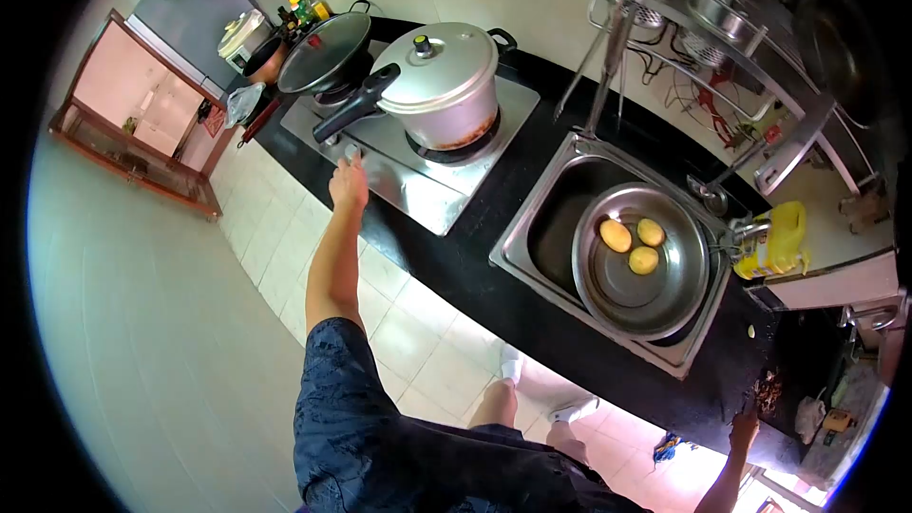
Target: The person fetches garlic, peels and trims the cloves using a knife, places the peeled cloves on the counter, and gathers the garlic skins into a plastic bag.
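My left hand (349, 182) reaches to the front of the gas stove (413, 192), its fingers closed on a stove knob (352, 151). Just behind it, a silver pressure cooker (439, 71) with a black handle sits lidded on the right burner. At the far right, my right hand (745, 431) is at the counter's front edge, beside a small heap of brown scraps (768, 389). Its fingers are too small and dark to make out. In the sink, a wide steel basin (632, 302) contains three peeled potatoes (643, 259).
A glass-lidded wok (328, 52) occupies the left burner. Bottles (306, 9) and a white cooker (243, 36) stand farther left. A metal rack (750, 76) with utensils overhangs the sink (532, 245). A yellow jug (781, 239) stands right of the sink.
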Demonstrator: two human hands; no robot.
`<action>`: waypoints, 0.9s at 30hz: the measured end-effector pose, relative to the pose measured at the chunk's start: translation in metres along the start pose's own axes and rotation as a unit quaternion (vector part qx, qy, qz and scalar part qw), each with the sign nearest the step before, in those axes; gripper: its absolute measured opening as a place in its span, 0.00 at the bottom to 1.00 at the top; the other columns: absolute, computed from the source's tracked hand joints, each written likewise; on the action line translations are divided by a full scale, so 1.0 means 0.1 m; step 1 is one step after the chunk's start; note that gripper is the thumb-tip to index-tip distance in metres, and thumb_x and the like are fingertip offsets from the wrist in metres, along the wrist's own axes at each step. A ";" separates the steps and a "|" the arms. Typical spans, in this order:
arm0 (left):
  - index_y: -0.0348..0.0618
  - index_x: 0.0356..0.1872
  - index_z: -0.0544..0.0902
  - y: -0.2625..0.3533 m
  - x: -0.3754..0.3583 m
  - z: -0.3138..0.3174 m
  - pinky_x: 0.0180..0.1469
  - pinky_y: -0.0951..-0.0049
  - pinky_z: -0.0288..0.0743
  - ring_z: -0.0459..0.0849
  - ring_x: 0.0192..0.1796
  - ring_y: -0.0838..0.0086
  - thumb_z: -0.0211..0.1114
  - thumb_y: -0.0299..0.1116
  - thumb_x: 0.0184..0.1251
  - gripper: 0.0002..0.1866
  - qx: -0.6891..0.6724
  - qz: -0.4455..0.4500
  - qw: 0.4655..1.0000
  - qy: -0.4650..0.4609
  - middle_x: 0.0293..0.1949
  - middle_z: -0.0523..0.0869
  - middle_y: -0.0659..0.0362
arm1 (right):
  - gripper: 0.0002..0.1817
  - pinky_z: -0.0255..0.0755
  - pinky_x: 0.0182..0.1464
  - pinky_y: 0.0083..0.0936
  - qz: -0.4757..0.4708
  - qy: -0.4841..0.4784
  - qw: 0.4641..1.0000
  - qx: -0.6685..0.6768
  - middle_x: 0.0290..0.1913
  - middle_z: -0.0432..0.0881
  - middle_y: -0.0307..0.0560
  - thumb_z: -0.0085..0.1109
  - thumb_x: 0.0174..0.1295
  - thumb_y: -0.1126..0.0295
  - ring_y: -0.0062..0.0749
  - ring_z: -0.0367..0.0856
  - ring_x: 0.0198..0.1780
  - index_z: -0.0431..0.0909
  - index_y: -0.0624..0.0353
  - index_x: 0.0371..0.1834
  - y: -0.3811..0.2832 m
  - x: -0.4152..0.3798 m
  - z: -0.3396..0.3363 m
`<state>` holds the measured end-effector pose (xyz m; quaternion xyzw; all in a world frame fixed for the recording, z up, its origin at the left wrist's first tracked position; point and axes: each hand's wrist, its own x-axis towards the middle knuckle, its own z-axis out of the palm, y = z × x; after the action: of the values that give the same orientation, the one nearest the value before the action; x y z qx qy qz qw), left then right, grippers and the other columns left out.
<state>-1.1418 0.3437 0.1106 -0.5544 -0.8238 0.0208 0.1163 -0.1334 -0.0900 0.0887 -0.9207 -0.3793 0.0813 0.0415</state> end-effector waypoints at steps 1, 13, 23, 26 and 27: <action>0.52 0.67 0.71 -0.07 0.15 0.01 0.50 0.57 0.82 0.85 0.51 0.54 0.50 0.35 0.75 0.21 -0.002 -0.013 1.000 -0.013 0.54 0.79 0.48 | 0.18 0.72 0.35 0.52 -0.043 0.045 0.998 -0.010 0.31 0.83 0.65 0.52 0.52 0.70 0.56 0.81 0.28 0.80 0.66 0.46 0.08 -0.01 0.12; 0.43 0.48 0.79 -0.72 1.06 0.59 0.51 0.48 0.76 0.83 0.52 0.48 0.53 0.41 0.73 0.14 -0.042 0.240 0.966 -0.081 0.48 0.84 0.44 | 0.18 0.73 0.45 0.55 -0.061 0.045 0.996 -0.054 0.37 0.81 0.72 0.59 0.57 0.63 0.68 0.79 0.42 0.77 0.72 0.40 -0.31 -0.45 0.00; 0.33 0.45 0.85 -0.40 1.00 0.45 0.46 0.46 0.79 0.86 0.45 0.42 0.54 0.57 0.71 0.31 -0.001 0.019 0.993 -0.117 0.44 0.87 0.39 | 0.18 0.75 0.44 0.51 0.031 0.010 0.999 0.018 0.36 0.83 0.67 0.62 0.56 0.60 0.64 0.82 0.43 0.79 0.67 0.38 -0.82 -0.58 -0.27; 0.32 0.48 0.81 -0.01 0.57 0.21 0.49 0.45 0.77 0.84 0.49 0.41 0.47 0.56 0.75 0.32 -0.097 -0.007 0.995 -0.033 0.47 0.85 0.37 | 0.18 0.74 0.41 0.50 0.023 0.035 0.999 0.033 0.34 0.83 0.66 0.62 0.56 0.60 0.63 0.83 0.40 0.78 0.67 0.35 -0.80 -0.52 -0.42; 0.32 0.49 0.80 0.18 0.36 0.08 0.50 0.45 0.76 0.83 0.50 0.41 0.44 0.56 0.77 0.32 -0.113 0.016 0.993 -0.015 0.48 0.84 0.37 | 0.18 0.74 0.40 0.50 0.020 0.051 0.998 0.044 0.33 0.82 0.66 0.63 0.56 0.60 0.61 0.83 0.38 0.78 0.68 0.35 -0.79 -0.51 -0.47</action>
<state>-1.1398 0.3839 0.1063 -0.5765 -0.8138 -0.0623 0.0396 -0.2152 -0.0705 0.1519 -0.9283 -0.3545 0.0518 0.0995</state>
